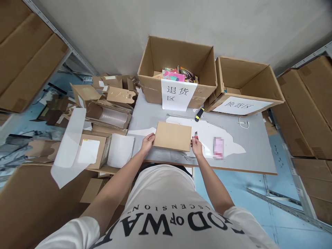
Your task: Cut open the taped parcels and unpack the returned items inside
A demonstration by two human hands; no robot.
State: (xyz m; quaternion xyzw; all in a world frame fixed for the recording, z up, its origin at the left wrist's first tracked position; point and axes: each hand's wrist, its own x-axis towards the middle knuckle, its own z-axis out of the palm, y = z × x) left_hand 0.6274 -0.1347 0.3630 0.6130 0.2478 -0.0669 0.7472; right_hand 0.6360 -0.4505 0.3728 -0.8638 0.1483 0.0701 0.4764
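A closed brown cardboard box (pixel 173 136) lies in front of me near the table's front edge. My left hand (pixel 147 143) grips its left side, with the fingers at the edge. My right hand (pixel 197 146) is closed at the box's right side. From that fist a red utility knife (pixel 196 137) sticks up, its dark blade pointing away from me. The right fingertips are close to the box's edge; whether they press on it I cannot tell. White paper (pixel 210 133) lies beneath and beside the box.
Two large open cartons with paper signs, a left carton (pixel 150 90) and a right carton (pixel 249 91), stand at the back. A black-and-yellow tool (pixel 199 114) and a blurred pink item (pixel 218 148) lie on the table (pixel 259 145). Opened boxes (pixel 110 116) pile up at left.
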